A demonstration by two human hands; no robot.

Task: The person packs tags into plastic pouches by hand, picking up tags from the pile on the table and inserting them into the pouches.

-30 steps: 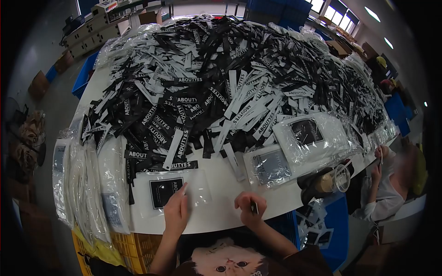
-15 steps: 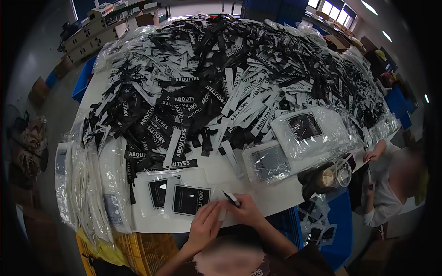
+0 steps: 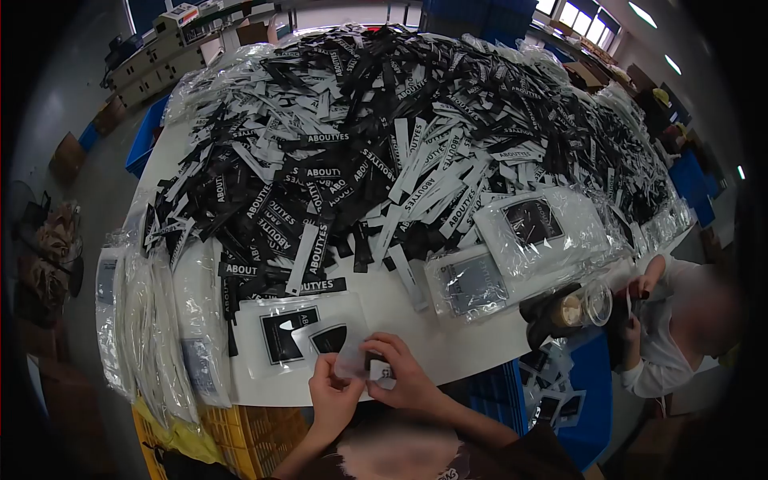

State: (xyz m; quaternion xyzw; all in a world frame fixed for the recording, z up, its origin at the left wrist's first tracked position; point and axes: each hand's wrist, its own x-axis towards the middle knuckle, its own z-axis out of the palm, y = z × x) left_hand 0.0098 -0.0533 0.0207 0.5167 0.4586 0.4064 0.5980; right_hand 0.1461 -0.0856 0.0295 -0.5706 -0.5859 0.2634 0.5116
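Observation:
My left hand (image 3: 334, 394) pinches the near edge of a frosted plastic bag (image 3: 316, 339) with a black printed panel, and the bag bends upward between my hands. In my right hand (image 3: 408, 379) is a small folded black-and-white strip (image 3: 381, 371) with lettering; the fingers curl around it beside the bag's mouth. Whether the strip's tip is inside the bag I cannot tell. Under the held bag lies another frosted bag (image 3: 272, 352) with a black panel, flat on the white table (image 3: 376, 302).
A big heap of black and white ABOUTYES strips (image 3: 336, 172) covers most of the table. Packs of bags lie at left (image 3: 192, 320) and right (image 3: 528, 240). A clear plastic cup (image 3: 596, 302) stands near the right edge. Below are a yellow crate (image 3: 260, 432) and a blue bin (image 3: 588, 400). A co-worker (image 3: 668, 344) sits at right.
The bag's near end has been lifted and bent by my hands. My left hand has moved left, and the right hand has turned with the strip. The co-worker's hands have drawn closer together.

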